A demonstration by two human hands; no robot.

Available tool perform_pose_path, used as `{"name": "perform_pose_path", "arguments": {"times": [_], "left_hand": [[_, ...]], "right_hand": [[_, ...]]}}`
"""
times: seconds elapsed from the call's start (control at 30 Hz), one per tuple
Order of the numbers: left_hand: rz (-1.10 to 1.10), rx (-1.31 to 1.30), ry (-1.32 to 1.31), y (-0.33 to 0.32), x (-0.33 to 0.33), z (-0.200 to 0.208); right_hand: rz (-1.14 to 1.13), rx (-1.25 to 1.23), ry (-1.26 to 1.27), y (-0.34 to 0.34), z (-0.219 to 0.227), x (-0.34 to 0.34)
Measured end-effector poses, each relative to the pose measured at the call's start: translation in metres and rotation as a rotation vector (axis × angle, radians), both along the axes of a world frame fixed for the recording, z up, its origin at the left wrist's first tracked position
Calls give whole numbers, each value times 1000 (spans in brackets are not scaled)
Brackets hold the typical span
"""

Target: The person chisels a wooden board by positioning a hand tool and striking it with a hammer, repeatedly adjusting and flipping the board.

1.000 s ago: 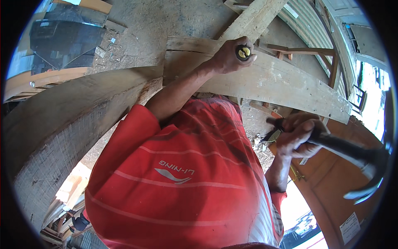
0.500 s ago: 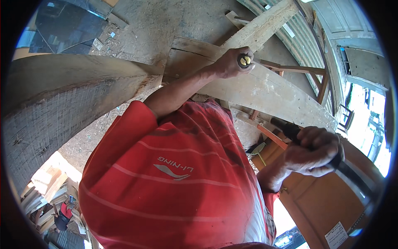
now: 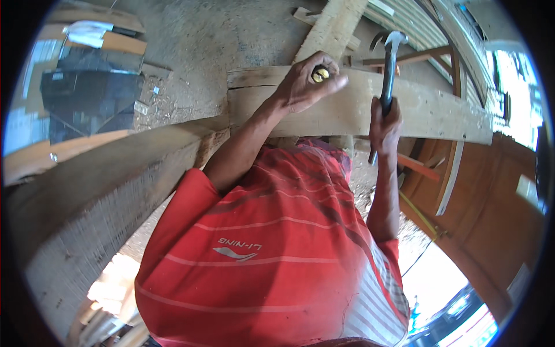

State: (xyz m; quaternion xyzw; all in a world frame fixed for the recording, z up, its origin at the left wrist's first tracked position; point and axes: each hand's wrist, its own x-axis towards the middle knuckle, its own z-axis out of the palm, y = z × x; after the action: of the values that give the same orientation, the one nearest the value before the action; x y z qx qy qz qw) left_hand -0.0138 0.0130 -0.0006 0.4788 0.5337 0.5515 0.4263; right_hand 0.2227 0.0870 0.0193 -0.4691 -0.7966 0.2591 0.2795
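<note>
My left hand (image 3: 298, 87) is above the left part of a wide wooden plank (image 3: 439, 113). Its fingers wrap round an upright tool handle, of which only the dark-rimmed, yellow, split end (image 3: 319, 74) shows. The thumb sticks out to the right; the tool's lower part is hidden by the hand. Right of it, my right hand (image 3: 385, 127) grips a claw hammer (image 3: 388, 69) by its dark handle. The metal head points to the far side, above the plank's far edge, and the handle's butt comes out below my fist. Hammer and yellow-ended handle are apart.
A thick timber beam (image 3: 115, 168) runs along my left. Another rough board (image 3: 332, 32) extends away beyond the plank. Brown wooden panels (image 3: 480, 202) stand at the right, and corrugated sheeting (image 3: 428, 34) at the far right. Dark sheets (image 3: 89, 87) lie at the far left.
My right hand has swung from the lower right up to the plank, and the hammer's head now points away. My left hand still holds the yellow-ended handle, its thumb now extended. The view has shifted.
</note>
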Motion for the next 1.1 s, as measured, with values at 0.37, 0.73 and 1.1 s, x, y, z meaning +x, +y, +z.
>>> {"name": "perform_pose_path", "arguments": {"times": [0.37,0.73,1.1], "left_hand": [[50,-607,-356,-21,-2,26],[1,-386,-31,-55,23,-25],[197,-140,343,-53,5,-12]], "right_hand": [[-415,-576,427,52,-60,28],[-394,-578,341,52,-55,28],[-353,-565,341,55,-57,32]]}}
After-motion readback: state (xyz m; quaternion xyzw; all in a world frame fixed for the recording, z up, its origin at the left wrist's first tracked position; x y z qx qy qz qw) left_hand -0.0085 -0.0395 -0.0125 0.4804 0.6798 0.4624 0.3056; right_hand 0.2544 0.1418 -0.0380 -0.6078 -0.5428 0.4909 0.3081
